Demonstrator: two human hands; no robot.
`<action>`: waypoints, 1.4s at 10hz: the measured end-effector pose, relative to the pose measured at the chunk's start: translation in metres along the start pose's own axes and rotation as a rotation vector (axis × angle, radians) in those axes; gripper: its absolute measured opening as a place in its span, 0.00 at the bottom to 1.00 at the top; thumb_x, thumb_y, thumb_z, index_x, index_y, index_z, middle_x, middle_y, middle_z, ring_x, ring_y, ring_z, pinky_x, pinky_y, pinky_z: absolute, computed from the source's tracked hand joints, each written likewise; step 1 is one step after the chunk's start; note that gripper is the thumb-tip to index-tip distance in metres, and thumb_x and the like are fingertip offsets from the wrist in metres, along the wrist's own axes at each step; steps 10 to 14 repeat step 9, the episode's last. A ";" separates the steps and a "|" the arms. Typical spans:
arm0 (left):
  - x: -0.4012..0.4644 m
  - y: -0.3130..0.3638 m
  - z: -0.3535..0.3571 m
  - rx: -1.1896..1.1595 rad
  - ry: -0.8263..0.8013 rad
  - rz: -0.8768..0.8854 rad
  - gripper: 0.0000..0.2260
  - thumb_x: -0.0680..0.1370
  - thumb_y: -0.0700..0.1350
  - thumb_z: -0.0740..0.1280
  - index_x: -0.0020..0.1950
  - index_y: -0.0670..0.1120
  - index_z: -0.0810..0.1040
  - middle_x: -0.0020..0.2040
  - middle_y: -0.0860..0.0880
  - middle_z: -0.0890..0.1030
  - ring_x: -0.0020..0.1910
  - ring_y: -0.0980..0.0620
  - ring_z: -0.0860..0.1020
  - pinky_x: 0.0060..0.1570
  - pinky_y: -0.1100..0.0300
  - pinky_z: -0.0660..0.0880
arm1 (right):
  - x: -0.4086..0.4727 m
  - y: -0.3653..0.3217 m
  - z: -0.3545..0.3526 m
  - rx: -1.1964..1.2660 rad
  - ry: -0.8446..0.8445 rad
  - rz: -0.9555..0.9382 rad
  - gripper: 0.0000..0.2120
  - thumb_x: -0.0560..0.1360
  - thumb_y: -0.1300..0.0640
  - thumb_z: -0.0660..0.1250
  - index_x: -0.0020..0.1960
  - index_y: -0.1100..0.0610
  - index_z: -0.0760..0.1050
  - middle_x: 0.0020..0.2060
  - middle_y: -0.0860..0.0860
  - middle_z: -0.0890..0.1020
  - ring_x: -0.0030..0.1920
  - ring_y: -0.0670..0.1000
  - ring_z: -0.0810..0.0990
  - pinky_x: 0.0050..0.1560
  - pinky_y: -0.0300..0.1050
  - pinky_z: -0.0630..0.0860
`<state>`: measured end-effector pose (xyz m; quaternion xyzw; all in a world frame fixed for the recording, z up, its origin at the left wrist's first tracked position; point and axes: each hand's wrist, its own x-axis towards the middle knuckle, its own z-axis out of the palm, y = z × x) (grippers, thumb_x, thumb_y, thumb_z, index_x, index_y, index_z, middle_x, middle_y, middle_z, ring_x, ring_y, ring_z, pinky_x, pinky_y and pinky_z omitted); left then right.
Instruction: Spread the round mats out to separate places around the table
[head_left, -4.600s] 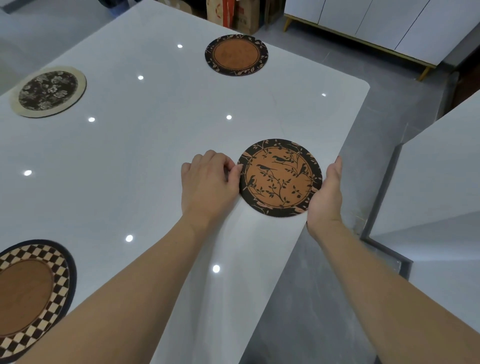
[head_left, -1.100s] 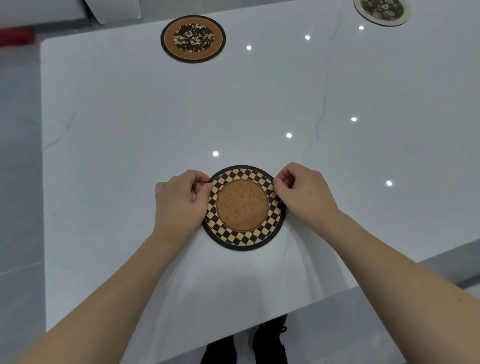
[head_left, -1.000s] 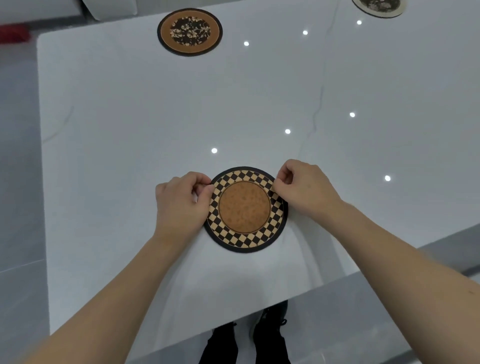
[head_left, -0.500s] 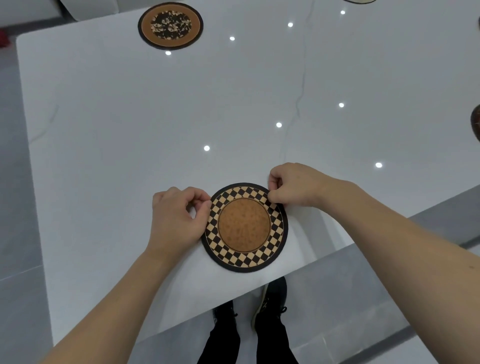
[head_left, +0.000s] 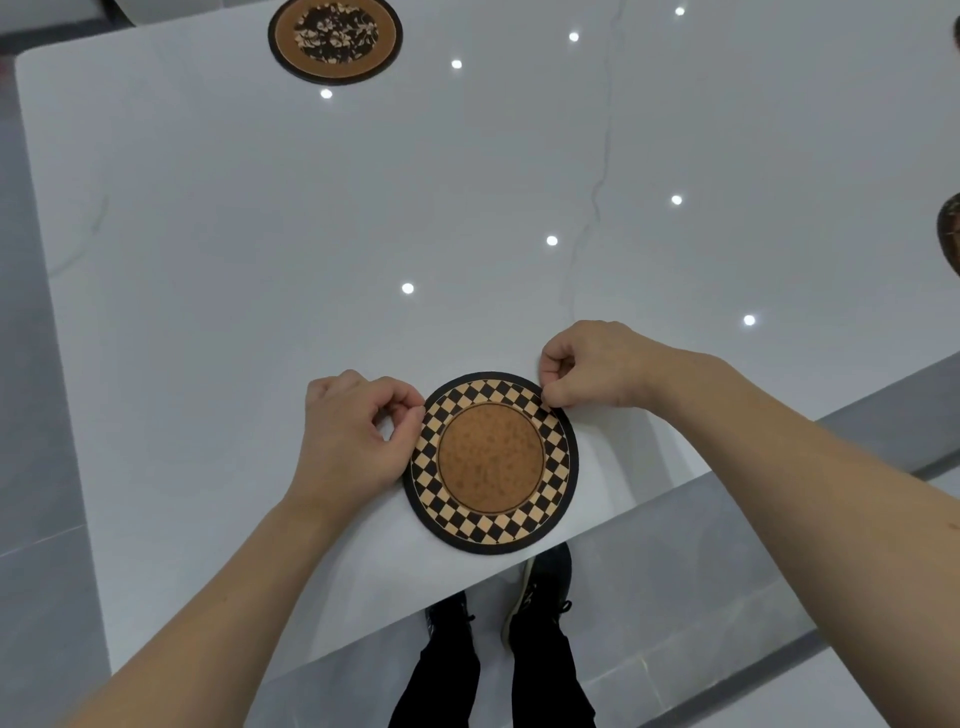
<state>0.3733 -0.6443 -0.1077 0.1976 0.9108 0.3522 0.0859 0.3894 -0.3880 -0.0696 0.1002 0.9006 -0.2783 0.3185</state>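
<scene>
A round checkered mat (head_left: 491, 462) with a plain brown centre lies flat at the near edge of the white table (head_left: 260, 260). My left hand (head_left: 353, 436) pinches its left rim with thumb and forefinger. At the mat's upper right rim, my right hand (head_left: 597, 366) is curled with its fingertips on the edge. A second round mat (head_left: 335, 39) with a dark floral centre lies at the far left. Part of another dark mat (head_left: 949, 234) shows at the right border.
The table's near edge runs diagonally just below the checkered mat. My feet (head_left: 498, 608) in dark shoes stand on the grey floor beneath it. Bright ceiling-light reflections dot the glossy tabletop.
The checkered mat has slid toward me and now sits right at the table's near edge. Both hands stayed on its rim, and the view tilted further down.
</scene>
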 end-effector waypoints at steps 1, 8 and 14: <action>0.001 0.000 0.000 0.002 -0.015 0.006 0.02 0.71 0.47 0.68 0.40 0.53 0.81 0.31 0.59 0.78 0.39 0.59 0.74 0.57 0.54 0.64 | -0.002 -0.002 0.000 -0.034 -0.004 -0.009 0.05 0.66 0.54 0.70 0.33 0.51 0.76 0.30 0.43 0.77 0.35 0.44 0.74 0.37 0.37 0.63; 0.004 0.010 0.000 0.054 -0.039 0.022 0.03 0.72 0.49 0.65 0.43 0.53 0.78 0.31 0.56 0.76 0.37 0.59 0.74 0.56 0.55 0.65 | -0.009 0.009 0.011 -0.141 0.089 -0.085 0.05 0.67 0.51 0.66 0.33 0.47 0.72 0.32 0.42 0.76 0.48 0.48 0.70 0.45 0.43 0.67; 0.017 0.022 -0.001 0.115 -0.011 0.025 0.10 0.76 0.48 0.66 0.54 0.46 0.79 0.44 0.51 0.80 0.43 0.51 0.77 0.51 0.52 0.73 | -0.017 0.008 0.011 -0.002 0.196 -0.063 0.04 0.69 0.53 0.65 0.43 0.50 0.76 0.38 0.44 0.78 0.49 0.49 0.74 0.44 0.43 0.72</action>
